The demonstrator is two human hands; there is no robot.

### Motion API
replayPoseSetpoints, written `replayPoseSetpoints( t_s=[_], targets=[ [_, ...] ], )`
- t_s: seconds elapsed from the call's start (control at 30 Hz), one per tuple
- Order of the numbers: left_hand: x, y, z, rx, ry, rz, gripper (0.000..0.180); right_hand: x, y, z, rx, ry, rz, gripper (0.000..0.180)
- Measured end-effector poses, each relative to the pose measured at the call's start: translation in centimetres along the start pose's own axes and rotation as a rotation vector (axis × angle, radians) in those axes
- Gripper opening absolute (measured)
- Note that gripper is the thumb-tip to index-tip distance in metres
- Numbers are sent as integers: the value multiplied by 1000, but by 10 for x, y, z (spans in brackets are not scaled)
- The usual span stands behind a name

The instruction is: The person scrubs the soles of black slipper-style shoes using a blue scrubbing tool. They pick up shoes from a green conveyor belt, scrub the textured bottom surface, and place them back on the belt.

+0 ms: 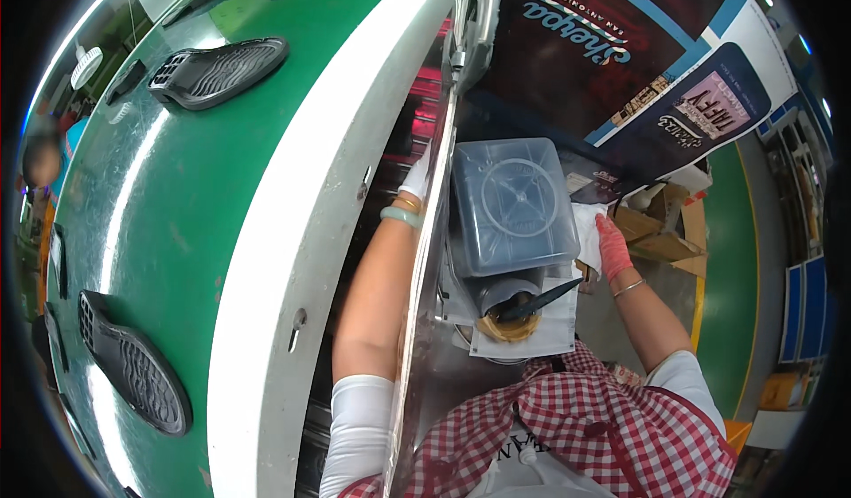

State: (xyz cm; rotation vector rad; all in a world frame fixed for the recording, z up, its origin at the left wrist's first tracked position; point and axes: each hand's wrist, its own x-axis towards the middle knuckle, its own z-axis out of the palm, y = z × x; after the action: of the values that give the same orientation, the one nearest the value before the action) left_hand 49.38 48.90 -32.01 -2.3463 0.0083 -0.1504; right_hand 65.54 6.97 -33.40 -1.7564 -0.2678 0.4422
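Observation:
My left hand (pixel 415 179), in a white glove with bangles at the wrist, reaches past a thin upright panel edge (pixel 434 205) toward a red-lit gap. Its fingers are mostly hidden behind that edge. On the other side, my right hand (pixel 613 248), in a pinkish-red glove, is closed at the edge of a white cloth-like piece (pixel 589 232). Between my arms stands a translucent, box-shaped plastic container (pixel 514 205). Nearer to me is a grey cup (pixel 508 292) with a dark-handled tool (pixel 551 298) leaning in it and a yellowish crusted rim.
On the left, a green conveyor (pixel 177 258) carries several black shoe soles (pixel 222 72) behind a white rail (pixel 275 205). Red-lit bars (pixel 427 108) show inside the gap. A dark printed board (pixel 603 46) stands ahead; an open cardboard box (pixel 660 232) sits right. Another person is at far left.

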Motion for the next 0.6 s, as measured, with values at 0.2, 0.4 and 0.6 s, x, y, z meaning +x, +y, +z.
replayPoseSetpoints(
  t_s=[0.2, 0.4, 0.6],
  targets=[
    [2, -1, 2, -110, 4, -73, 50, -10, -24, 18, 63, 135, 177, 48],
    [-43, -5, -13, -529, -8, -279, 50, -22, -51, 27, 13, 86, 154, 53],
    [-163, 4, -82, -918, -83, -611, 50, -26, -58, 32, 287, -67, 151, 48]
  ],
)
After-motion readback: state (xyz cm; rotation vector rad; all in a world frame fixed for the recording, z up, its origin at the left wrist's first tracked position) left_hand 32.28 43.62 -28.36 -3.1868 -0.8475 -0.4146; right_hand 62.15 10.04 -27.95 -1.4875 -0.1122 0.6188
